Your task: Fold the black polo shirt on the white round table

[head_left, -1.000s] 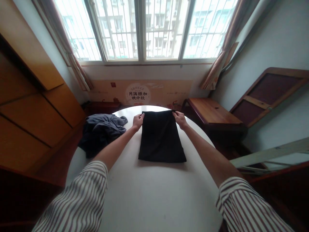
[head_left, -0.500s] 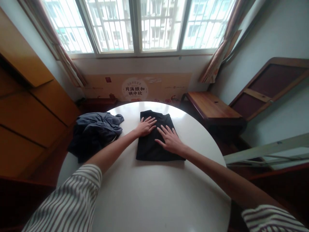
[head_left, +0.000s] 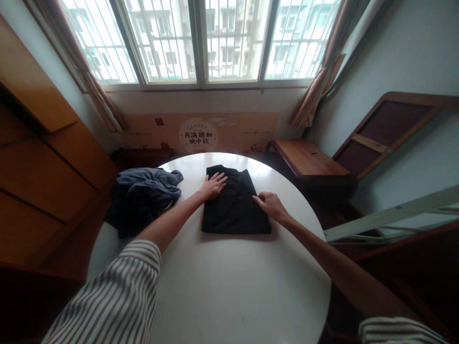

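Observation:
A black folded garment (head_left: 234, 210) lies flat on the white round table (head_left: 215, 282); its exact kind does not show. My left hand (head_left: 213, 186) rests on its upper left part, fingers stretched out and palm down. At the garment's right edge, my right hand (head_left: 270, 205) is closed, thumb and fingers pinching the cloth there. To the left of the garment, a crumpled heap of grey and dark clothes (head_left: 145, 193) sits at the table's edge, partly behind my left forearm.
Beyond the table's far right side stands a low wooden table (head_left: 308, 157). Orange-brown cabinets (head_left: 39, 167) line the left wall. A barred window (head_left: 201, 43) with curtains (head_left: 310, 102) is ahead, and a pale rail (head_left: 398, 212) runs at the right.
My right hand has slid from lying spread on the garment to its right edge and closed on the cloth. My left hand has shifted slightly left, still flat.

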The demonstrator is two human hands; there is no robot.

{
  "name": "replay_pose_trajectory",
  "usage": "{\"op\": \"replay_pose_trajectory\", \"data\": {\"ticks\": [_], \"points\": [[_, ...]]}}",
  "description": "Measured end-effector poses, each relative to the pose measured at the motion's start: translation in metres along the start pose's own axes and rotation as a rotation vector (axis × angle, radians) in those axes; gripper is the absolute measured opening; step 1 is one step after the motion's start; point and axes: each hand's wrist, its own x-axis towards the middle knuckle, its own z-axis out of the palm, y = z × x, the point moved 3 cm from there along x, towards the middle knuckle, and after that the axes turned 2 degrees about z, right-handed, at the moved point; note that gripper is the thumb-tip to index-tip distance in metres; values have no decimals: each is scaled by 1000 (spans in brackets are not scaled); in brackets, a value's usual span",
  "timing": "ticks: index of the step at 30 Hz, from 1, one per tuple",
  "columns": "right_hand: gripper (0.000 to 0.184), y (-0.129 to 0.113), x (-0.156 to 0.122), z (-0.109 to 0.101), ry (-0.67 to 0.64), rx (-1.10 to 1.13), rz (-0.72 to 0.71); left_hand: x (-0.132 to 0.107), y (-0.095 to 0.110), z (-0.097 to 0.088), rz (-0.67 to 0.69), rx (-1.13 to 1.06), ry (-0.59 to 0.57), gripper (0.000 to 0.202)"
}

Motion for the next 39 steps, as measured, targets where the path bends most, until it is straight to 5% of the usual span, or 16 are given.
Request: {"op": "replay_pose_trajectory", "data": {"ticks": [7, 12, 16, 19, 24, 27, 39], "points": [[39, 5, -6, -8, -11, -158, -11, 2, -7, 3, 5, 2, -12, 49], [29, -22, -22, -19, 118, -249, -99, -2, 11, -13, 25, 57, 42, 46], [34, -44, -60, -23, -20, -256, -329, -44, 45, -40, 130, 10, 229, 36], [31, -39, -89, -24, -70, -274, -420, -97, 64, -52, 191, -73, 245, 27], [38, -8, -96, -19, -53, -142, -198, -168, 69, -48, 304, -80, 235, 27], [45, 1, -85, -14, -35, -58, -66, -182, 66, -39, 353, -3, 233, 29], [31, 3, -81, -22, -53, -102, -145, -199, 72, -27, 526, 283, 259, 18]]}}
